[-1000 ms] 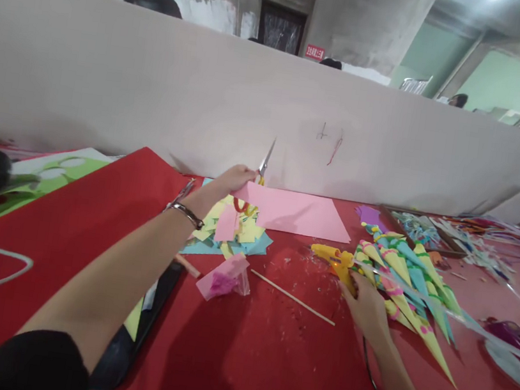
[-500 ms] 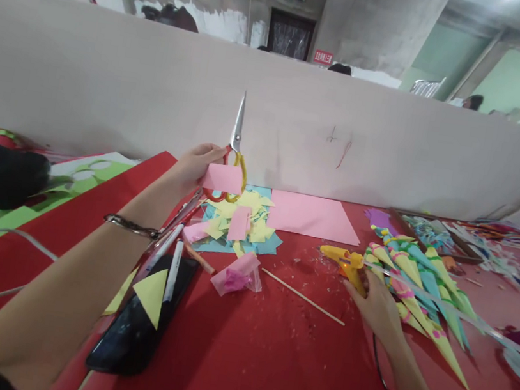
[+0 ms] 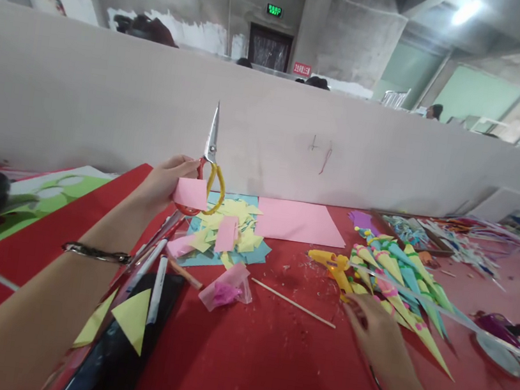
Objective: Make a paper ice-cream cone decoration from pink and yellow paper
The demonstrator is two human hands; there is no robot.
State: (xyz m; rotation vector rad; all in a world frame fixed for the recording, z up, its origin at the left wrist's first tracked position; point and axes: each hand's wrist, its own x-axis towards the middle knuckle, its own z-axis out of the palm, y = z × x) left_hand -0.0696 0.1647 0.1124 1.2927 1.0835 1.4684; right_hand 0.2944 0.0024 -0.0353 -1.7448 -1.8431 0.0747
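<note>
Raised over the table, my left hand (image 3: 170,174) is closed on scissors (image 3: 211,144) with red and yellow handles, blades pointing up. A small pink paper piece (image 3: 191,192) is in the same hand, covering part of the handles. The yellow glue gun (image 3: 332,261) lies on the red table, nozzle to the left. My right hand (image 3: 373,324) is by the lower end of its handle, fingers loosely curled and apart, not wrapped round it; light contact cannot be told. Paper scraps (image 3: 237,221) in yellow, pink and blue are heaped below the scissors.
Decorated paper cones (image 3: 403,280) lie right of the glue gun. A thin stick (image 3: 293,302), a plastic bag with pink bits (image 3: 227,288), a pink sheet (image 3: 299,221), a marker (image 3: 157,290) and a black phone (image 3: 116,355) are on the table. A white partition (image 3: 270,125) stands behind.
My right hand has slipped back and down from the glue gun's handle, which it was gripping. My left hand still holds the scissors and pink paper. The camera view has turned slightly right.
</note>
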